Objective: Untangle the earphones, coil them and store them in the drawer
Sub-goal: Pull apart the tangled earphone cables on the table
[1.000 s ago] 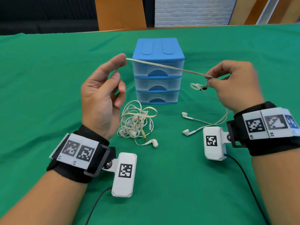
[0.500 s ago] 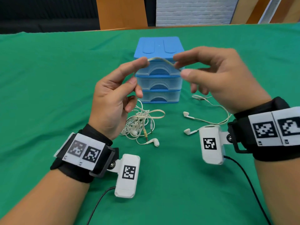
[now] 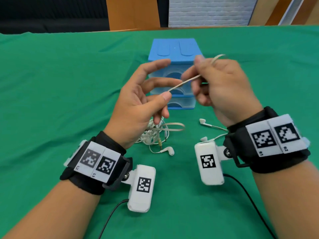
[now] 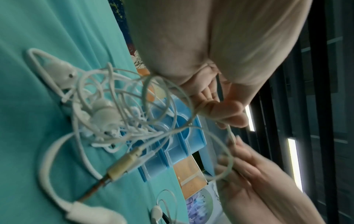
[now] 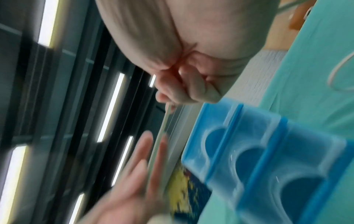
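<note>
A flat beige earphone cable (image 3: 184, 81) runs taut between my two hands above the table. My left hand (image 3: 166, 91) pinches it at the thumb tip, with the index and middle fingers stretched out. My right hand (image 3: 198, 73) pinches the other end, and a loop of cable (image 3: 218, 56) arches over its index finger. From the left hand the cable drops into the tangled white earphones (image 3: 155, 133) on the green cloth (image 3: 51, 100); the left wrist view shows that tangle (image 4: 107, 115) and a jack plug (image 4: 122, 165). The blue drawer unit (image 3: 174, 49) stands behind the hands, all drawers shut.
A second pair of white earphones (image 3: 205, 123) lies on the cloth under my right wrist. One earbud (image 3: 168, 150) trails out of the tangle toward me. A black lead (image 3: 245, 192) runs from each wrist camera along the cloth. Wooden chair backs (image 3: 133, 12) stand beyond the far edge.
The hands came together from a wide stretch, so the cable span between them is short now. The right hand turned and a loop of cable formed over its index finger.
</note>
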A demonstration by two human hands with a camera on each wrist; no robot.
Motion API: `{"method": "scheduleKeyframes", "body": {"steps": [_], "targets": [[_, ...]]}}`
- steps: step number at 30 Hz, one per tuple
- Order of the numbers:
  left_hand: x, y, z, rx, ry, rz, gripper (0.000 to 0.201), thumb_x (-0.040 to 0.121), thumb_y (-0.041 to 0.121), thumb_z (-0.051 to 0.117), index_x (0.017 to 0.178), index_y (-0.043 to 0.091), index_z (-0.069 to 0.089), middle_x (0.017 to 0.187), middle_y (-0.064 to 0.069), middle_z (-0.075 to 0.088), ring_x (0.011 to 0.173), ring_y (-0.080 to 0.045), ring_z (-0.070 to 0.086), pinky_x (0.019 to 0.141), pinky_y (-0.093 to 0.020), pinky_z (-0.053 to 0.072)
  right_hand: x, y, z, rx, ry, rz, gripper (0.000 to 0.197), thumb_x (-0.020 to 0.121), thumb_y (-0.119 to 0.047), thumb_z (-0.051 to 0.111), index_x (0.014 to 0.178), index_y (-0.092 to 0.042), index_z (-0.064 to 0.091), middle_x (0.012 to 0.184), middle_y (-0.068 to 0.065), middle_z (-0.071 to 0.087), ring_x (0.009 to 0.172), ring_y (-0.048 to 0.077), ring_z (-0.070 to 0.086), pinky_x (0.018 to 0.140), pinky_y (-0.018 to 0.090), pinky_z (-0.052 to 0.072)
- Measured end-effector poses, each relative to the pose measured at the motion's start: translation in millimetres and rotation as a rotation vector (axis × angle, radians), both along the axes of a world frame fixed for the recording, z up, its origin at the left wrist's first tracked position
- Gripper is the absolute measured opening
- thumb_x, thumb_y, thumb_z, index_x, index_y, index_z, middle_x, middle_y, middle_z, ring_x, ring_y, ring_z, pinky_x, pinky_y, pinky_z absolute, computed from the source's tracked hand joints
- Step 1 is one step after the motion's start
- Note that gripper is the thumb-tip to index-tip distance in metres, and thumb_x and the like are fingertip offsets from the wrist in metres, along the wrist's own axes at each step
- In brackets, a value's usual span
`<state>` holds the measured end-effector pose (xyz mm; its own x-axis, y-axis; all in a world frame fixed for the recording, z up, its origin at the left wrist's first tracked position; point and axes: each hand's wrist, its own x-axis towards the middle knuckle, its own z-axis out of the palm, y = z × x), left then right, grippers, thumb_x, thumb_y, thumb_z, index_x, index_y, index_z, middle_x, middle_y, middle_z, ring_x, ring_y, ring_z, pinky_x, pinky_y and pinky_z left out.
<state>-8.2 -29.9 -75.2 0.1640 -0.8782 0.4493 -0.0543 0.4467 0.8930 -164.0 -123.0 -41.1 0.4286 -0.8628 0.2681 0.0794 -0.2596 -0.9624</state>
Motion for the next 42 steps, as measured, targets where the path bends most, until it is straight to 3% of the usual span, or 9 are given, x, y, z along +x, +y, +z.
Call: {"method": "scheduleKeyframes", "body": {"steps": [6, 11, 15, 20, 26, 31, 35, 38, 42], "targets": [[6.5, -1.5, -6.8, 0.119, 0.038, -0.050, 0.022, 0.091, 0.004, 0.062, 0.110, 0.008, 0.073, 0.067, -0.002, 0.063, 0.057, -0.012, 0.052, 0.056, -0.020, 0.045, -37.4, -28.4, 12.7, 0.316, -0.628, -0.169, 0.036, 0.108, -0.029, 0.038, 0.087, -0.010, 0.061, 0.060, -0.004, 0.060, 0.048, 0.004, 0.053, 0.047, 0.014, 0.038], [9.3, 1.0, -5.6, 0.094, 0.146, -0.114, 0.027, 0.091, 0.004, 0.054, 0.109, 0.006, 0.075, 0.067, -0.007, 0.056, 0.061, -0.012, 0.048, 0.064, -0.026, 0.040, -50.3, -35.9, 8.2, 0.322, -0.964, -0.177, 0.025, 0.105, -0.014, 0.045, 0.113, 0.003, 0.060, 0.092, 0.015, 0.074, 0.082, 0.021, 0.074, 0.067, 0.023, 0.055], [8.3, 1.4, -1.4, 0.020, 0.138, -0.058, 0.031, 0.095, 0.004, 0.055, 0.124, 0.010, 0.066, 0.076, -0.002, 0.066, 0.058, -0.013, 0.051, 0.059, -0.020, 0.046, -47.9, -30.5, 6.5, 0.402, -0.628, -0.115, 0.015, 0.100, -0.008, 0.049, 0.113, 0.001, 0.051, 0.106, 0.022, 0.072, 0.079, 0.023, 0.074, 0.068, 0.024, 0.056], [1.6, 1.1, 3.1, -0.008, 0.050, 0.063, 0.031, 0.090, 0.010, 0.063, 0.121, 0.014, 0.062, 0.081, -0.003, 0.075, 0.044, -0.010, 0.051, 0.048, -0.018, 0.043, -35.8, -6.8, 13.6, 0.193, 0.218, -0.049, 0.035, 0.100, -0.025, 0.054, 0.104, 0.009, 0.062, 0.070, 0.019, 0.074, 0.044, 0.021, 0.065, 0.039, 0.020, 0.043], [-4.2, 2.5, 3.5, 0.060, -0.011, 0.048, 0.022, 0.094, 0.007, 0.062, 0.113, 0.007, 0.053, 0.075, -0.014, 0.071, 0.034, -0.007, 0.042, 0.036, -0.018, 0.033, -32.4, 10.3, 21.5, -0.142, 0.796, -0.015, 0.048, 0.096, -0.052, 0.054, 0.086, -0.007, 0.070, 0.062, 0.008, 0.074, 0.050, 0.022, 0.071, 0.046, 0.022, 0.042], [-6.5, 1.5, 3.2, 0.066, -0.030, 0.006, 0.021, 0.094, 0.006, 0.064, 0.104, 0.014, 0.048, 0.068, -0.005, 0.066, 0.031, -0.012, 0.038, 0.034, -0.018, 0.032, -26.2, 23.0, 25.7, -0.396, 0.607, 0.231, 0.021, 0.086, -0.035, 0.074, 0.105, -0.027, 0.072, 0.092, -0.006, 0.073, 0.057, 0.014, 0.068, 0.051, 0.016, 0.045], [-6.0, 0.9, 3.2, 0.068, 0.016, -0.003, 0.019, 0.096, 0.006, 0.061, 0.104, 0.013, 0.045, 0.067, -0.008, 0.065, 0.032, -0.014, 0.036, 0.035, -0.018, 0.030, -21.5, 14.3, 17.1, -0.533, 0.634, 0.276, 0.018, 0.094, -0.028, 0.068, 0.080, -0.018, 0.073, 0.056, -0.007, 0.057, 0.047, 0.005, 0.041, 0.049, 0.022, 0.034], [-0.3, 1.9, 2.2, 0.104, 0.014, -0.037, 0.016, 0.096, 0.007, 0.060, 0.111, 0.011, 0.057, 0.065, -0.008, 0.063, 0.037, -0.011, 0.031, 0.038, -0.017, 0.029, -25.5, 2.4, 13.0, -0.433, 0.447, 0.183, 0.021, 0.095, -0.017, 0.066, 0.077, -0.008, 0.069, 0.044, -0.013, 0.042, 0.042, 0.002, 0.031, 0.044, 0.014, 0.026], [7.5, -2.0, -5.0, 0.136, 0.040, -0.059, 0.022, 0.097, 0.009, 0.058, 0.116, 0.007, 0.068, 0.059, 0.000, 0.056, 0.049, -0.010, 0.039, 0.047, -0.017, 0.034, -40.4, -23.1, 9.1, -0.112, -0.045, -0.244, 0.021, 0.094, -0.013, 0.064, 0.073, -0.012, 0.064, 0.053, -0.002, 0.047, 0.038, 0.008, 0.033, 0.040, 0.018, 0.024]]}}
